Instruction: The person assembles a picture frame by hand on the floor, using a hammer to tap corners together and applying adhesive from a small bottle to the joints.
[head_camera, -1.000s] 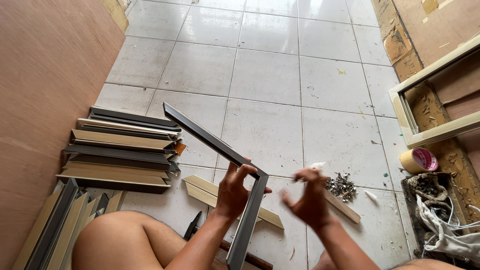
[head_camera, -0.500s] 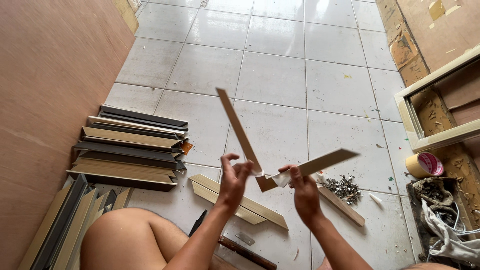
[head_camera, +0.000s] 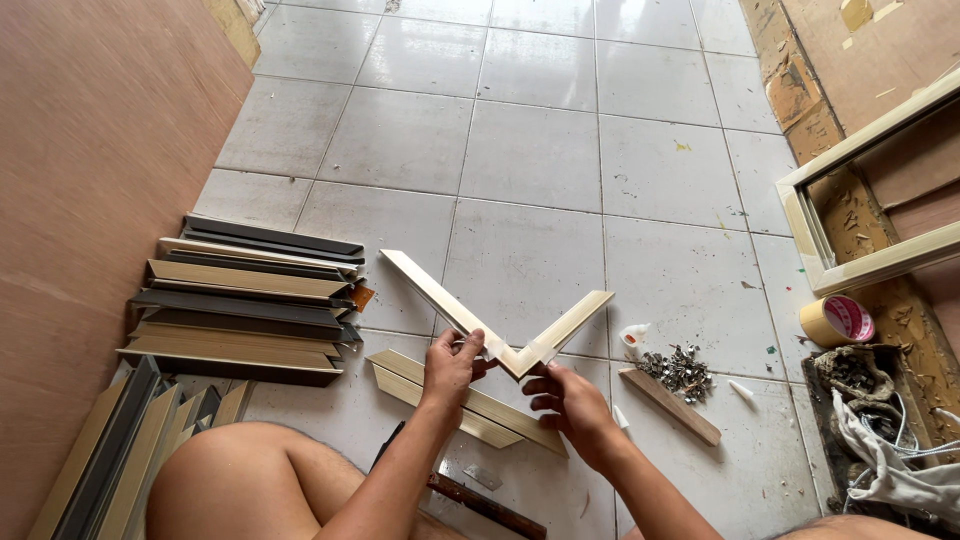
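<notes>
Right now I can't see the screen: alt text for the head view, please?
Two hands, left hand and right hand, hold a pale V-shaped frame corner above a tiled floor, beside stacked frame mouldings.

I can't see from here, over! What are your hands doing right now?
Left hand and right hand both gripping the V-shaped frame corner at its joint. Held above floor. Nothing in the way.

Joined frame corner (head_camera: 500, 320) above floor (head_camera: 540, 150) centre, stacked mouldings (head_camera: 245, 300) at its left by the wall board (head_camera: 90, 200), staple pile (head_camera: 680, 368) right, tape roll (head_camera: 836, 320) at right edge.
</notes>
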